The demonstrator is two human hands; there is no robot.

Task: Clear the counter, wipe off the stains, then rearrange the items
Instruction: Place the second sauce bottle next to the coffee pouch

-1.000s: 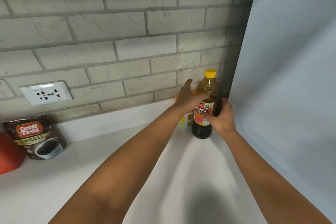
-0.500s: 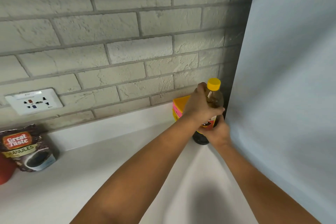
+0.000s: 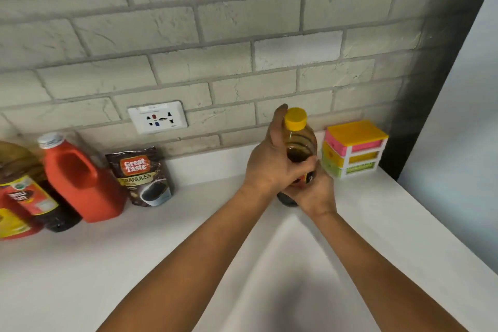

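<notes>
Both hands wrap the yellow-capped bottle (image 3: pixel 299 143), left hand (image 3: pixel 272 164) curled round its shoulder and right hand (image 3: pixel 314 191) round its lower body, apparently steadying it above the counter (image 3: pixel 188 237) near the far right corner beside the small drawer box (image 3: pixel 354 149).

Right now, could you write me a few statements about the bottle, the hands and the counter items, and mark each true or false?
1. Both hands grip the yellow-capped bottle. True.
2. The bottle's cap is off. False: the yellow cap is on.
3. The small drawer organizer stands to the right of the bottle. True.
4. The coffee pouch lies flat. False: it stands upright by the wall.
5. The red jug stands left of the pouch. True.
</notes>
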